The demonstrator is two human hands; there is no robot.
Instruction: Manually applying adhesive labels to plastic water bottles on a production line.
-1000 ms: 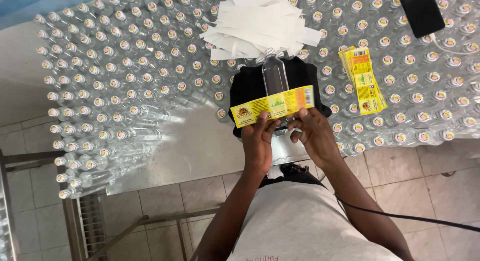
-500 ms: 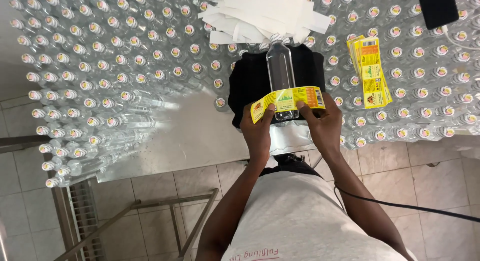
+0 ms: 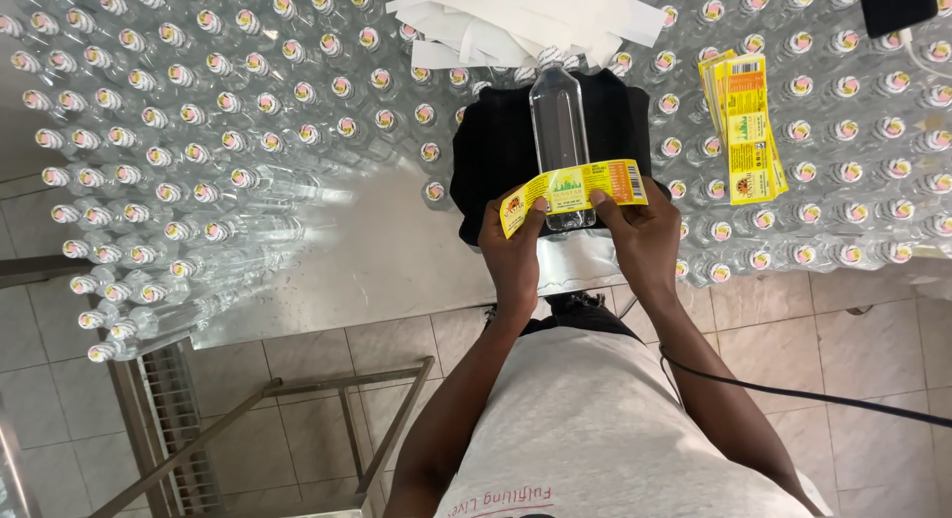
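1. Head view: we see a clear plastic bottle (image 3: 560,131) lying on its side on a black cloth (image 3: 496,161) just above the middle of the frame. Its long axis runs almost straight up the picture, with the neck toward the top edge and the base toward the person.
2. Across the bottle's lower part lies a glossy yellow paper label (image 3: 575,189), a long strip set crosswise to the bottle and rising slightly toward the right.
3. The left hand (image 3: 516,250) pinches the label's left part between thumb and fingers; the right hand (image 3: 645,235) grips the right part the same way, so both hands are closed on the strip.
4. Around the cloth, rows of upright clear bottles (image 3: 198,112) with small round caps fill the upper frame on a shiny metal table (image 3: 397,270).
5. At upper centre rests a loose heap of white paper strips (image 3: 526,17), touching the neck end of the lying bottle.
6. To the upper right, a stack of matching yellow labels (image 3: 744,131) lies on the bottle caps, long axis nearly vertical.
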